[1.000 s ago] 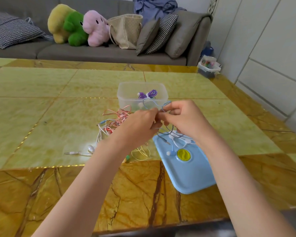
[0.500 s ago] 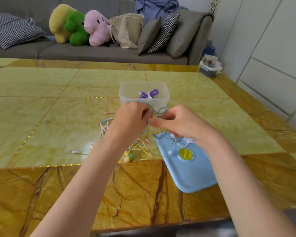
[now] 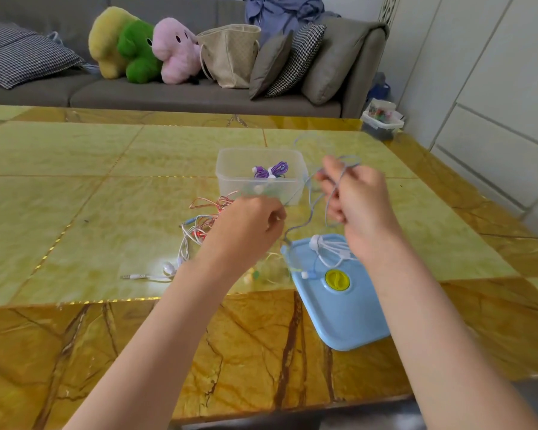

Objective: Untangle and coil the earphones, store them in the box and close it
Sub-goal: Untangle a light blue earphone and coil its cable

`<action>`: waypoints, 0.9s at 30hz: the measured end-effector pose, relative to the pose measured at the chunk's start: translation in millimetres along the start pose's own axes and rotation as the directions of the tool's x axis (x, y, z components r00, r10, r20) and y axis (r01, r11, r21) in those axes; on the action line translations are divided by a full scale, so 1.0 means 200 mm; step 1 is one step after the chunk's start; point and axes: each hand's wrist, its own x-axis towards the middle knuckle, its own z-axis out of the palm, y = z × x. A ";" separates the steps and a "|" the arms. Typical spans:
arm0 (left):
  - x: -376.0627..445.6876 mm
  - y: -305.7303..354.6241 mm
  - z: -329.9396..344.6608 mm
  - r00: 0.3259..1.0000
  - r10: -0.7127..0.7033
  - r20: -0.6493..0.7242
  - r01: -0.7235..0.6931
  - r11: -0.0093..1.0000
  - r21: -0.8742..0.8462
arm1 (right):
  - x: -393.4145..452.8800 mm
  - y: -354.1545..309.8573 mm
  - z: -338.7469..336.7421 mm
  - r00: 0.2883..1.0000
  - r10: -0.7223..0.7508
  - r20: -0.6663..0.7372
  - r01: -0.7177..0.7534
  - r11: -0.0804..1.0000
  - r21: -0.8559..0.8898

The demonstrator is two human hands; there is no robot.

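While the blue earphone cord [image 3: 311, 209] hangs above the table between the clear box [image 3: 230, 181] and the blue lid [image 3: 348, 321], right hand [image 3: 354, 200] fingers curl around its loops; left hand [image 3: 249, 225] pinches the trailing end. Feed slack steadily, keeping wraps even and snug.

right hand [image 3: 359, 200]: blue earphone cable [image 3: 311, 209] looped around raised fingers | left hand [image 3: 249, 225]: curled, pinches same cable lower | clear box [image 3: 230, 178]: open, purple coiled earphones [image 3: 271, 172] inside | blue lid [image 3: 348, 318]: on table [image 3: 75, 212], white earphones [image 3: 326, 248] on it | tangled earphones [image 3: 199, 231]: left of hands
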 end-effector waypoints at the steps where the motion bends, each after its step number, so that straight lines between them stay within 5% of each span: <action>1: 0.00 -0.02 0.01 1.000 -0.016 0.018 0.015 0.999 0.036 | 0.01 -0.02 -0.01 0.998 -0.020 -0.058 0.029 0.988 0.150; 4: -0.01 -0.06 0.03 0.998 -0.052 0.046 0.047 0.994 0.098 | 0.03 -0.07 -0.05 0.977 -0.045 -0.207 0.122 0.917 0.380; 8: 0.02 -0.10 -0.02 0.982 -0.159 -0.107 0.163 0.986 0.027 | 0.03 -0.04 -0.05 0.958 -0.055 -0.282 0.156 0.924 0.350; 13: 0.04 -0.15 -0.08 0.957 -0.139 -0.254 0.178 0.974 0.139 | 0.05 -0.03 -0.08 0.924 -0.029 -0.382 0.222 0.854 0.470; 17: 0.00 -0.22 -0.05 0.936 -0.351 0.019 0.323 0.880 0.349 | 0.07 0.01 -0.11 0.939 0.032 -0.343 0.136 0.880 0.455; 20: -0.02 -0.22 -0.07 0.889 -0.452 0.076 0.389 0.831 0.398 | 0.07 0.02 -0.12 0.956 0.092 -0.280 0.055 0.878 0.476; 24: 0.02 -0.09 -0.10 0.940 -0.333 0.071 0.320 0.935 0.149 | 0.07 -0.02 -0.14 0.977 0.086 -0.194 0.018 0.878 0.478; 27: 0.03 -0.03 -0.09 0.973 -0.222 -0.062 0.226 0.972 0.064 | 0.05 -0.04 -0.12 0.993 0.069 -0.100 -0.017 0.897 0.443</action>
